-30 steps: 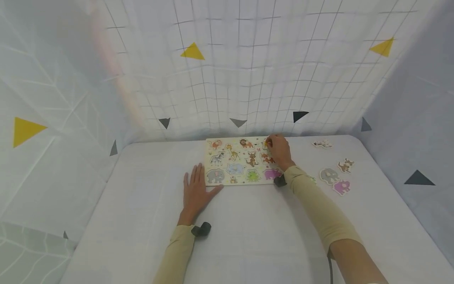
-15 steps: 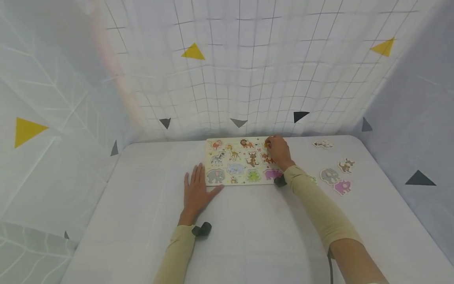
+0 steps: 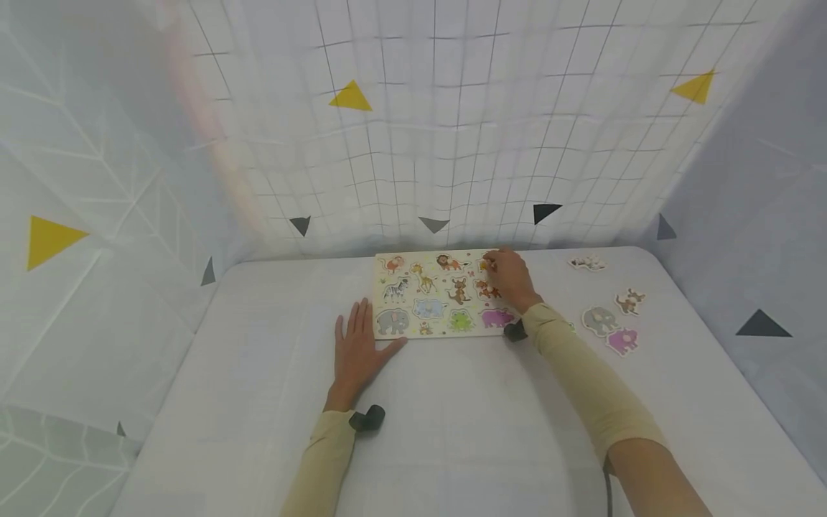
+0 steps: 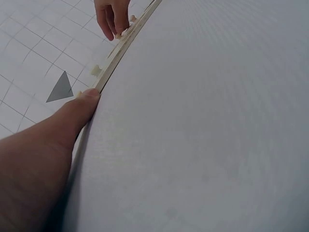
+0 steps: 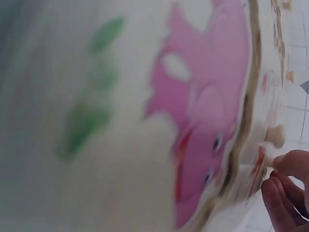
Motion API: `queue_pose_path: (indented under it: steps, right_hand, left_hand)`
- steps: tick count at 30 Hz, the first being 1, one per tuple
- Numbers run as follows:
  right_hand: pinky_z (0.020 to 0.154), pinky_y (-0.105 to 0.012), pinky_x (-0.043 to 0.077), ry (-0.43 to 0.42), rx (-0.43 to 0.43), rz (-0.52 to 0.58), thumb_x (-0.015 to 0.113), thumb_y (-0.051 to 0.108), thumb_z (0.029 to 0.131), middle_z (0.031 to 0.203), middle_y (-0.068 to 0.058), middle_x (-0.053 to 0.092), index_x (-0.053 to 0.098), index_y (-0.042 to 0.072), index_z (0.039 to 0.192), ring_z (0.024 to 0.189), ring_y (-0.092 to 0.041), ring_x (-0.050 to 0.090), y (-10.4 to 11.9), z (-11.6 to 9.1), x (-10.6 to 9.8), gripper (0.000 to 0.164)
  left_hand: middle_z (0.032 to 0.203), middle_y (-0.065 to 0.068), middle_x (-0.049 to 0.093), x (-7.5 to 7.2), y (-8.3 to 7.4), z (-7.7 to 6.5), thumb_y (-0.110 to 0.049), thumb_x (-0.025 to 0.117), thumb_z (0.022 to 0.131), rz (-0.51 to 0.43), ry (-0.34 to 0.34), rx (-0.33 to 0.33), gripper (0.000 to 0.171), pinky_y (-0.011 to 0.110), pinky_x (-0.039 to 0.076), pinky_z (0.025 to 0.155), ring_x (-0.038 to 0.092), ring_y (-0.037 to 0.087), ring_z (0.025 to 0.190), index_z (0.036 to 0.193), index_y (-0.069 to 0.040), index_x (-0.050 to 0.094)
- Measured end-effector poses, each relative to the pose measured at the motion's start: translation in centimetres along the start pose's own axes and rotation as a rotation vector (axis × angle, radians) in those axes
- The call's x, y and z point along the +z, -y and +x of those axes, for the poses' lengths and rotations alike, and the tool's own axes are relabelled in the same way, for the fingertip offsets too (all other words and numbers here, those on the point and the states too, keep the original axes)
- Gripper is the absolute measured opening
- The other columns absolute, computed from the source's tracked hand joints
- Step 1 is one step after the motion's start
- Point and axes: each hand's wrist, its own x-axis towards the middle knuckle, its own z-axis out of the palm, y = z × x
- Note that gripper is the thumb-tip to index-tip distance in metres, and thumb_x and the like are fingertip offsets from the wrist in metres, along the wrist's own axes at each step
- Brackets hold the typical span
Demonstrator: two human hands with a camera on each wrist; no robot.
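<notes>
A wooden peg puzzle board (image 3: 452, 335) with animal pictures lies at the table's back. My left hand (image 3: 355, 355) rests with straight fingers along its left edge, the thumb (image 4: 89, 94) touching the front edge. At the back right corner, my right hand (image 3: 510, 276) pinches a small wooden peg (image 5: 271, 162) on a puzzle piece with yellow-orange colouring (image 3: 484, 266). The fingers partly cover that piece; its animal cannot be told. Close to the right wrist camera is a purple hippo picture (image 5: 212, 106) inside a cut-out outline.
Right of the board lie loose pieces: an elephant (image 3: 599, 320), a purple hippo (image 3: 623, 341), a brown kangaroo-like animal (image 3: 629, 301) and a spotted white one (image 3: 587, 263). A green piece (image 3: 571, 327) is mostly hidden by the right sleeve. A cloth wall (image 3: 420, 143) rises behind.
My right hand has shifted slightly right and down at the same corner, and more of the yellow-orange piece shows. The left hand stays where it was.
</notes>
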Motion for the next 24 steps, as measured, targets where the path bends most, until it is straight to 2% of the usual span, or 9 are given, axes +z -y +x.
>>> queue_pose_path:
  steps: [4,10,19,24]
  right_hand:
    - [0.087,-0.045,0.047,-0.013,0.026,-0.019,0.053,0.014,0.088,0.11,-0.011,0.061,0.058,0.008,0.116,0.103,-0.028,0.055,-1.2,-0.3,-0.8,0.028]
    - [0.092,-0.053,0.043,-0.064,0.145,-0.118,0.049,0.012,0.088,0.12,-0.016,0.054,0.055,0.007,0.119,0.115,-0.035,0.044,-4.0,-0.6,-2.1,0.032]
    - [0.094,-0.053,0.036,-0.093,0.199,-0.251,0.049,0.01,0.083,0.112,-0.024,0.055,0.055,-0.002,0.111,0.106,-0.041,0.045,-8.1,-2.0,-4.1,0.031]
    - [0.096,-0.057,0.034,-0.122,0.251,-0.244,0.05,0.011,0.083,0.118,-0.027,0.05,0.053,-0.004,0.114,0.112,-0.045,0.04,-10.4,-2.6,-5.0,0.035]
  left_hand:
    - [0.153,0.002,0.016,0.1,-0.1,0.0,-0.077,0.044,0.07,-0.011,-0.001,-0.005,0.103,0.049,0.007,0.117,0.013,0.021,0.143,0.145,-0.013,0.015]
    - [0.153,0.002,0.014,0.2,0.0,0.1,-0.079,0.042,0.07,-0.01,0.006,-0.008,0.103,0.049,0.005,0.118,0.011,0.022,0.143,0.145,-0.013,0.014]
    - [0.154,0.002,0.014,0.3,0.0,0.2,-0.079,0.043,0.07,-0.011,0.009,-0.006,0.104,0.049,0.005,0.118,0.011,0.022,0.143,0.145,-0.013,0.014]
    - [0.154,0.002,0.014,0.1,-0.2,0.1,-0.078,0.043,0.07,-0.01,0.01,-0.01,0.103,0.049,0.006,0.118,0.011,0.021,0.143,0.145,-0.013,0.013]
